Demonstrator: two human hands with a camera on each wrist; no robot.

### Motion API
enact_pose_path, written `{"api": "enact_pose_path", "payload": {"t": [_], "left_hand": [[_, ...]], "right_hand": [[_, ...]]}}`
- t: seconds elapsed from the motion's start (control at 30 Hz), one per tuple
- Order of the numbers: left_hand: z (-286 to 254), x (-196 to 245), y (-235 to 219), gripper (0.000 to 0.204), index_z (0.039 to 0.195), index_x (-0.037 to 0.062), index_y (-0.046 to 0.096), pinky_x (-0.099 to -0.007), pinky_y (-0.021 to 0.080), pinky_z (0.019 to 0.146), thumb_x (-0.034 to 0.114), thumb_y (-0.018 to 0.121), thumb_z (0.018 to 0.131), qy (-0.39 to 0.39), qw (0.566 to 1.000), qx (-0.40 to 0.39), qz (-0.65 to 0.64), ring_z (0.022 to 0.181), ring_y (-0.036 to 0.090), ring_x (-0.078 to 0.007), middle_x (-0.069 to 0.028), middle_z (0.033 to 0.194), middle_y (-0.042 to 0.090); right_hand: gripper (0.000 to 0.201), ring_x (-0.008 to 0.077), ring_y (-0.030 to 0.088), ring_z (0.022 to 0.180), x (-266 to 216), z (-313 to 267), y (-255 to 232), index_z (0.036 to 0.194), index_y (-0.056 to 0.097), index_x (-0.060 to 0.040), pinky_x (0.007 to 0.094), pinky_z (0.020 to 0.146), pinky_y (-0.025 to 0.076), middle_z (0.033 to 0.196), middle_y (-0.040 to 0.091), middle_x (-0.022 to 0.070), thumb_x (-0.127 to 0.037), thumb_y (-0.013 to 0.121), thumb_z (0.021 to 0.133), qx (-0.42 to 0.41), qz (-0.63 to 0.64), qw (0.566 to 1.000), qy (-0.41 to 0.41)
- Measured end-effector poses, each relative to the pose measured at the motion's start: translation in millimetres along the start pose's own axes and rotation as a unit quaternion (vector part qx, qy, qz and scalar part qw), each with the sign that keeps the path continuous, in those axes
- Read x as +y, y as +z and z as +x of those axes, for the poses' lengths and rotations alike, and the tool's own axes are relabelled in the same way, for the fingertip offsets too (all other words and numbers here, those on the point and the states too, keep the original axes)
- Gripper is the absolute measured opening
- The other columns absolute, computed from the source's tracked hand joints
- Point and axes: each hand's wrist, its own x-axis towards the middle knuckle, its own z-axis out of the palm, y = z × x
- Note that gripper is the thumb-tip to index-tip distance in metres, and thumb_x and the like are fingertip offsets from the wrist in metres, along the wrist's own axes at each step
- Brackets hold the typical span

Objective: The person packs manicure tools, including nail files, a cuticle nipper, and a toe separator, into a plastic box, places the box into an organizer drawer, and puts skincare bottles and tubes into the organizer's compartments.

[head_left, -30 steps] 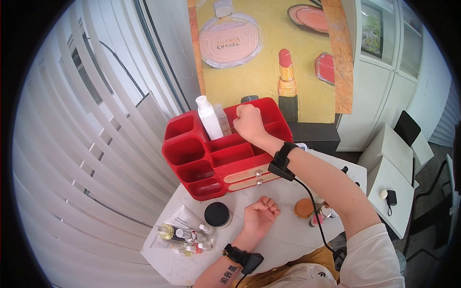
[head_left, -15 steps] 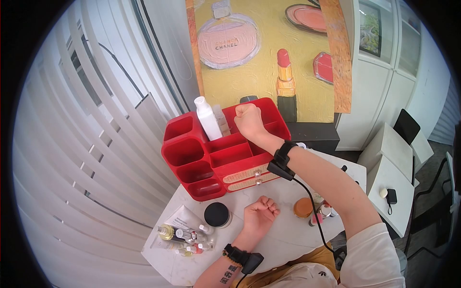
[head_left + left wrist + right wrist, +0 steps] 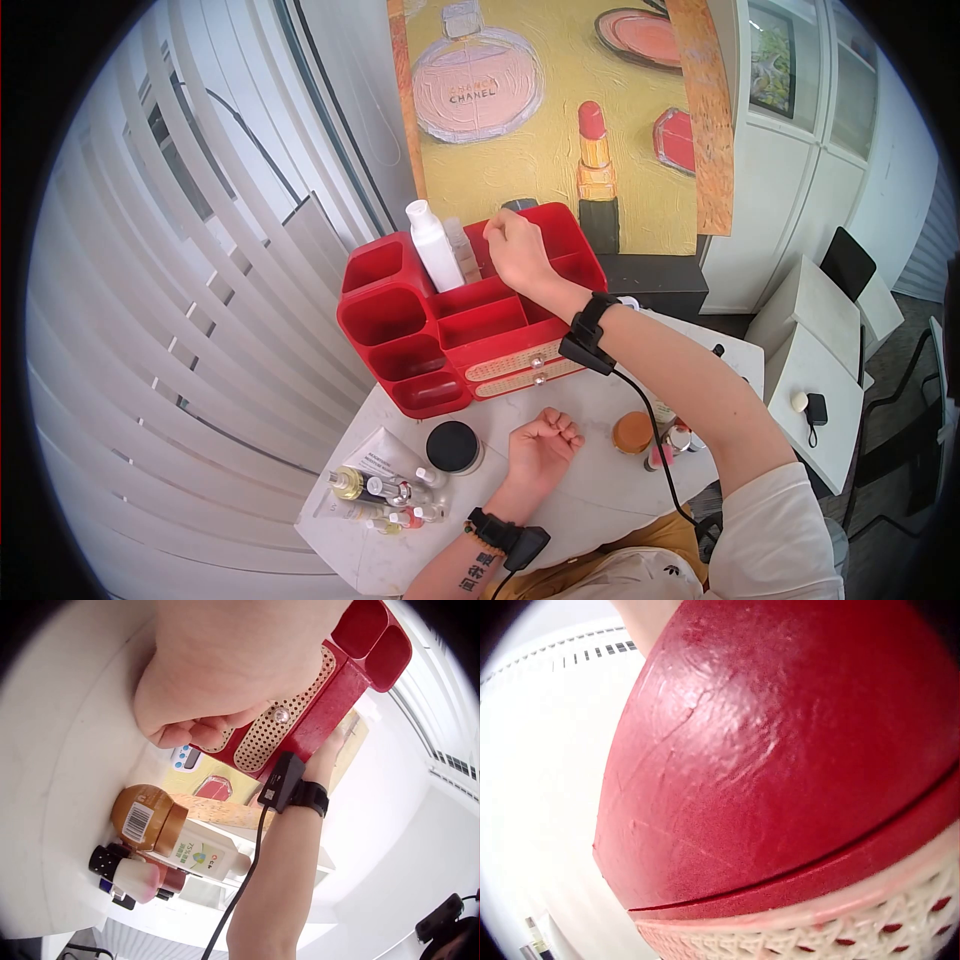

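In the head view, my right hand (image 3: 520, 258) is over the back compartments of the red organizer (image 3: 436, 330), fingers bent downward; whatever is under them is hidden. A white bottle (image 3: 436, 252) and a clear bottle (image 3: 464, 252) stand upright to its left, inside the organizer. The right wrist view is mostly filled by the organizer's glossy red wall (image 3: 742, 750), with woven trim below. My left hand (image 3: 543, 455) rests on the table before the drawers, fingers loosely curled and holding nothing; the left wrist view shows this hand (image 3: 225, 675) close up.
A black-lidded jar (image 3: 453, 447), a tube (image 3: 383, 452) and several small bottles lie left of my left hand. An orange jar (image 3: 631, 433) and small cosmetics are at the right. Behind the organizer stands a painting (image 3: 560, 160); a black cable (image 3: 655, 450) crosses the right side.
My right hand has shifted slightly within the same spot, its fist-like knuckles turning so the fingers point further down. The left hand has stayed still.
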Motion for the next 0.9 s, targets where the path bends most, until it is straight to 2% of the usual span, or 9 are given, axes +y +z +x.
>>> {"api": "enact_pose_path", "payload": {"t": [0.07,0.1,0.17,0.27,0.4,0.47,0.77,0.9], "left_hand": [[-0.3,0.2,0.7,0.016,0.079,0.0115,0.04,-0.0337,0.039,0.081,0.002,0.052,0.071,-0.002,1.0,0.004,-0.002,0.08,0.044,-0.0201,-0.003,0.081,0.044],[-0.4,0.2,0.9,0.016,0.079,0.0114,0.041,-0.0338,0.039,0.081,0.002,0.052,0.071,-0.002,1.0,0.004,-0.003,0.08,0.045,-0.0201,-0.003,0.081,0.044],[-0.4,0.1,0.9,0.016,0.079,0.0113,0.041,-0.0338,0.039,0.081,0.002,0.052,0.071,-0.003,1.0,0.005,-0.004,0.08,0.045,-0.0201,-0.003,0.081,0.044],[-0.1,0.4,0.2,0.016,0.079,0.0111,0.042,-0.0338,0.039,0.081,0.002,0.052,0.071,-0.001,1.0,0.005,-0.002,0.08,0.044,-0.0201,-0.003,0.082,0.044],[-0.1,0.6,-0.4,0.017,0.08,0.0109,0.042,-0.0338,0.039,0.081,0.001,0.052,0.071,-0.004,1.0,0.003,-0.007,0.081,0.044,-0.0201,-0.0029,0.082,0.044],[-0.1,0.4,-0.5,0.017,0.08,0.0109,0.042,-0.0339,0.039,0.081,0.001,0.052,0.071,-0.005,1.0,0.003,-0.006,0.081,0.044,-0.02,-0.0029,0.082,0.044],[-2.1,-3.0,2.0,0.032,0.083,0.0121,0.043,-0.0324,0.041,0.079,-0.015,0.048,0.066,0.026,0.999,0.003,0.031,0.078,0.046,-0.0173,-0.0011,0.081,0.043],[-0.2,-3.3,-6.5,0.028,0.085,0.0119,0.048,-0.0311,0.042,0.077,-0.012,0.056,0.073,0.028,0.999,-0.034,0.027,0.078,0.048,-0.0152,0.0001,0.083,0.047]], "right_hand": [[0.019,0.0261,0.07,0.071,-0.5,-1.0,-5.4,0.078,0.067,0.0031,0.0375,0.065,0.053,0.068,0.065,0.0196,0.0,0.049,0.082,-0.079,0.049,0.996,0.0],[0.019,0.0261,0.07,0.071,-1.0,-1.2,-7.4,0.078,0.067,0.0031,0.0375,0.065,0.053,0.068,0.065,0.0196,0.0,0.049,0.082,-0.078,0.049,0.996,0.0],[0.021,0.0224,0.068,0.066,-4.5,-1.6,-11.6,0.069,0.064,0.0039,0.0365,0.062,0.051,0.062,0.062,0.0187,0.005,0.044,0.077,-0.134,0.055,0.989,0.012],[0.02,0.0212,0.062,0.059,-5.3,-1.6,-8.1,0.062,0.06,0.0041,0.0364,0.058,0.048,0.056,0.057,0.0172,0.007,0.042,0.072,-0.087,0.035,0.996,-0.01],[0.018,0.02,0.056,0.056,-5.2,-0.6,-7.2,0.062,0.058,0.0037,0.0363,0.055,0.044,0.055,0.053,0.0161,0.007,0.042,0.069,-0.101,0.05,0.994,0.014],[0.019,0.0346,0.068,0.07,-4.7,1.0,-9.6,0.07,0.066,0.0016,0.0437,0.066,0.052,0.069,0.061,0.0247,-0.001,0.049,0.075,-0.142,0.023,0.989,0.045],[0.018,0.0342,0.068,0.072,-5.2,1.8,-9.9,0.07,0.067,-0.0007,0.0436,0.068,0.052,0.07,0.064,0.0217,-0.003,0.05,0.075,-0.172,0.003,0.984,0.052],[0.017,0.0337,0.068,0.072,-6.0,1.5,-10.8,0.07,0.067,-0.0015,0.0432,0.067,0.052,0.069,0.064,0.0209,-0.004,0.051,0.075,-0.178,-0.002,0.983,0.05]]}}
